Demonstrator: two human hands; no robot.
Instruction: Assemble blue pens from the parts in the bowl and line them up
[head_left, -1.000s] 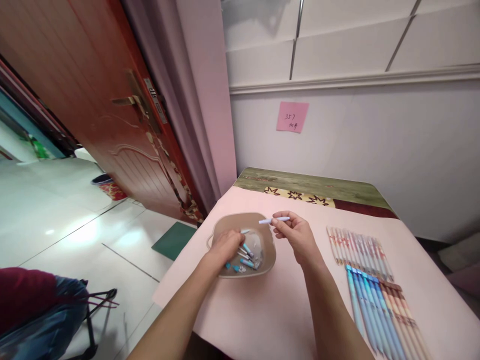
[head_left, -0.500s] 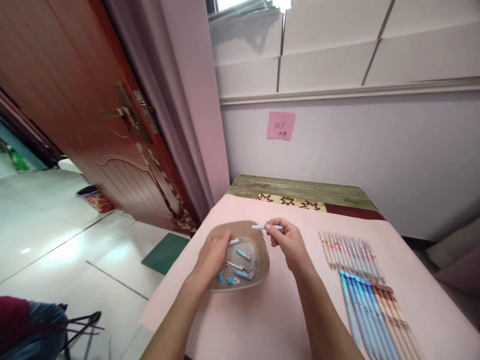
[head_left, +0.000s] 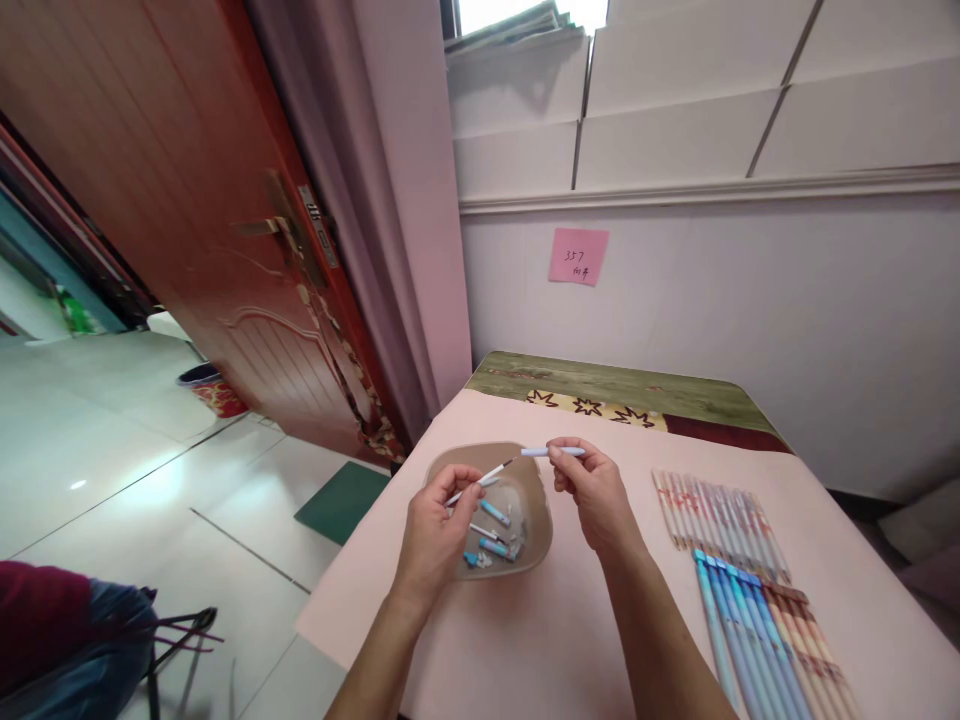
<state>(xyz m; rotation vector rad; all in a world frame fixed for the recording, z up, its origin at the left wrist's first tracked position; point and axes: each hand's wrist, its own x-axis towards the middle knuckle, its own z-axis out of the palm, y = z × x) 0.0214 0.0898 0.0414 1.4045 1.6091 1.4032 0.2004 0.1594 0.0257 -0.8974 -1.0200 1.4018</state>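
My left hand (head_left: 441,520) pinches a thin white pen refill (head_left: 498,470) with a dark tip, above a beige plastic bin (head_left: 442,458). In my right hand (head_left: 597,492), fingertips close on a pale lavender pen barrel (head_left: 537,452), held nearly level over the bin's far right edge. The refill's tip points up at the barrel's left end; whether they touch is too small to tell. Inside the bin lie blue pen parts (head_left: 495,513), a white pen-like piece (head_left: 487,533) and small clips, partly hidden by my left hand.
On the right of the pink-covered table (head_left: 562,620) lie a row of clear pens with reddish patterns (head_left: 720,515) and, nearer, a row of blue and brown pens (head_left: 765,630). A pink note (head_left: 578,257) is on the wall. A wooden door (head_left: 247,250) stands at left.
My left hand has come up from inside the bin with the refill, its tip now near the barrel. My right hand keeps its grip on the barrel. The view has shifted slightly left.
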